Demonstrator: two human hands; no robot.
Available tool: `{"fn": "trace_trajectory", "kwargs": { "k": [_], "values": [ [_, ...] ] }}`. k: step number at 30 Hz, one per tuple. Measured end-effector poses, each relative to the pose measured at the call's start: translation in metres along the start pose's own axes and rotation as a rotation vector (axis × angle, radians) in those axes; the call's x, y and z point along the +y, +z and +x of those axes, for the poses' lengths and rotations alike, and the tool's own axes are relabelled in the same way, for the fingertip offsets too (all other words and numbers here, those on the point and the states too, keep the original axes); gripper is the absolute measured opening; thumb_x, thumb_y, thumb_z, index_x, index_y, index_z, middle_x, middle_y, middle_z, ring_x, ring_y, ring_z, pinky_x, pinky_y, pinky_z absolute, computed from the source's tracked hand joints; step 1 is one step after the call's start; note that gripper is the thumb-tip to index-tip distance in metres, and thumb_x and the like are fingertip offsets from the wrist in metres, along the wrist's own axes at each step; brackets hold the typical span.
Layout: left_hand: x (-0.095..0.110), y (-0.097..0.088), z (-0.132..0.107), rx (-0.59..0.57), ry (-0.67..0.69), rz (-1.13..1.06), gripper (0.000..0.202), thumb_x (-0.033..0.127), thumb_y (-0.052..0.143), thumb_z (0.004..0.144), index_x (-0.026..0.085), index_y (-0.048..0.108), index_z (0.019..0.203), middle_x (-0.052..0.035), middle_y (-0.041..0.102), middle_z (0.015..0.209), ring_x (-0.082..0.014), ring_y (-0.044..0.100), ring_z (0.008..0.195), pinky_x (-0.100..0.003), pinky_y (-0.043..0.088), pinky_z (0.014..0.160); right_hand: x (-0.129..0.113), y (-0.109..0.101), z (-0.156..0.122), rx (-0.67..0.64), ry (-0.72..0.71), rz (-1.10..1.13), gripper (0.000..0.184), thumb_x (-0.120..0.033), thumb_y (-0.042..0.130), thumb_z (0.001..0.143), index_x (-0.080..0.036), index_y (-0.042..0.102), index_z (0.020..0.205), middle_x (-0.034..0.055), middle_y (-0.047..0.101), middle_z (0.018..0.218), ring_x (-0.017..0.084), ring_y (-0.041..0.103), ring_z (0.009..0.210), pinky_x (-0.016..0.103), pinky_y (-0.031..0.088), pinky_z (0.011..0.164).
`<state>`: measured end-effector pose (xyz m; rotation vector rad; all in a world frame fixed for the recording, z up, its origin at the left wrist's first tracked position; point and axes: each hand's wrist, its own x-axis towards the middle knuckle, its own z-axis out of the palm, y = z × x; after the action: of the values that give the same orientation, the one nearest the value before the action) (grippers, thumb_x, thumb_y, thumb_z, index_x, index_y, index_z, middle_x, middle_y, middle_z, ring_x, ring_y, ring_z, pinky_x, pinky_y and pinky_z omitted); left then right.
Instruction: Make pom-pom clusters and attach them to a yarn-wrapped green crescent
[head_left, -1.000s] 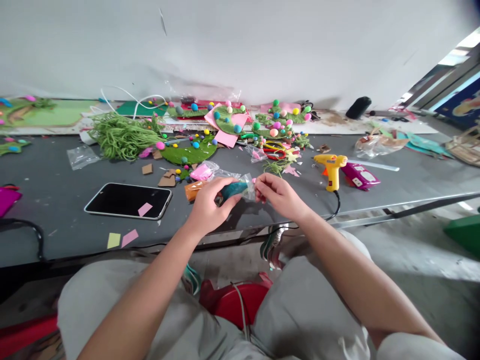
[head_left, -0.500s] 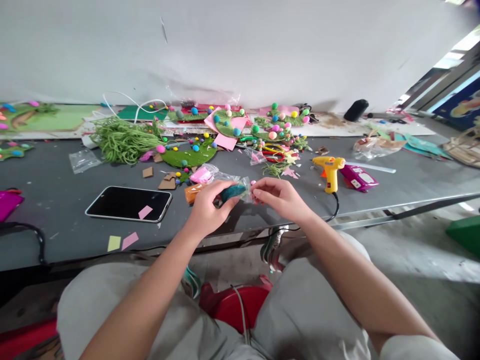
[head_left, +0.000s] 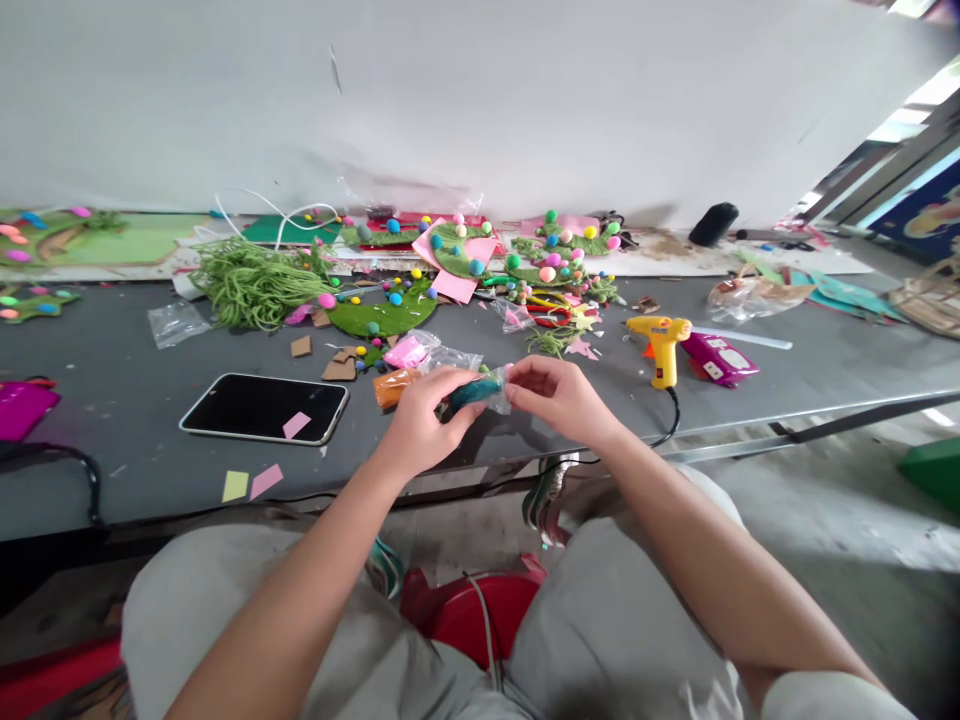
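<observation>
Between my two hands, over the table's front edge, is a small clear plastic packet (head_left: 478, 391) with something dark teal inside. My left hand (head_left: 427, 420) is closed round its left end, thumb below and fingers above. The fingertips of my right hand (head_left: 551, 395) pinch the clear right end of the packet. An orange packet (head_left: 391, 388) lies just behind my left hand, with a pink packet (head_left: 409, 350) in clear wrap further back. What the teal contents are, I cannot make out.
A phone (head_left: 264, 408) lies on the left. To the right stands a yellow glue gun (head_left: 661, 345) beside a purple packet (head_left: 720, 357). Behind are green yarn (head_left: 255, 285), a green felt piece (head_left: 386, 310) with pompoms, and red-handled scissors (head_left: 551, 312). Cardboard scraps (head_left: 340, 367) lie near the phone.
The packet has turned slightly more level and shifted a little right between my hands. Both hands keep their grip. The whole view has moved slightly.
</observation>
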<state>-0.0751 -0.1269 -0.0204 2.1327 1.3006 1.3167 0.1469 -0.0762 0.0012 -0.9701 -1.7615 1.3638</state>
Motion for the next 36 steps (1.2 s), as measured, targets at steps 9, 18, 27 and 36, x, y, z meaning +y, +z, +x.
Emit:
{"fn": "trace_trajectory", "kwargs": {
  "k": [9,18,27,36],
  "values": [
    [0.002,0.0,-0.001,-0.023,-0.127,-0.056,0.024,0.03,0.074,0.09,0.024,0.074,0.113,-0.0055,0.079,0.106,-0.0218,0.072,0.089,-0.033,0.056,0.069,0.002,0.005,-0.003,0.122,-0.132,-0.105,0.018,-0.032,0.073,0.09,-0.024,0.056,0.09,-0.0001,0.067,0.082,0.015,0.063,0.07,0.031,0.054,0.068],
    [-0.001,0.0,-0.002,-0.008,-0.093,-0.053,0.026,0.025,0.073,0.09,0.02,0.073,0.115,-0.0067,0.078,0.109,-0.0208,0.071,0.091,-0.031,0.053,0.069,0.004,-0.002,-0.003,0.013,-0.269,-0.192,0.027,-0.038,0.077,0.091,-0.022,0.078,0.113,0.0068,0.073,0.108,0.018,0.071,0.092,0.033,0.06,0.084],
    [-0.002,0.002,-0.005,-0.077,-0.08,-0.026,0.027,0.028,0.073,0.091,0.021,0.07,0.117,-0.0081,0.078,0.111,-0.0229,0.074,0.097,-0.035,0.058,0.084,0.008,0.001,-0.001,-0.055,-0.298,-0.373,0.026,-0.039,0.08,0.089,-0.019,0.078,0.104,0.0021,0.068,0.082,0.014,0.058,0.07,0.028,0.048,0.067],
    [0.0,0.001,-0.004,-0.083,-0.183,-0.105,0.037,0.033,0.074,0.09,0.022,0.067,0.125,-0.0077,0.076,0.117,-0.0232,0.073,0.103,-0.031,0.056,0.08,0.006,0.009,-0.001,0.006,-0.495,-0.589,0.015,-0.024,0.058,0.103,-0.017,0.071,0.104,0.0068,0.07,0.091,0.016,0.061,0.079,0.028,0.047,0.074]
  ]
}}
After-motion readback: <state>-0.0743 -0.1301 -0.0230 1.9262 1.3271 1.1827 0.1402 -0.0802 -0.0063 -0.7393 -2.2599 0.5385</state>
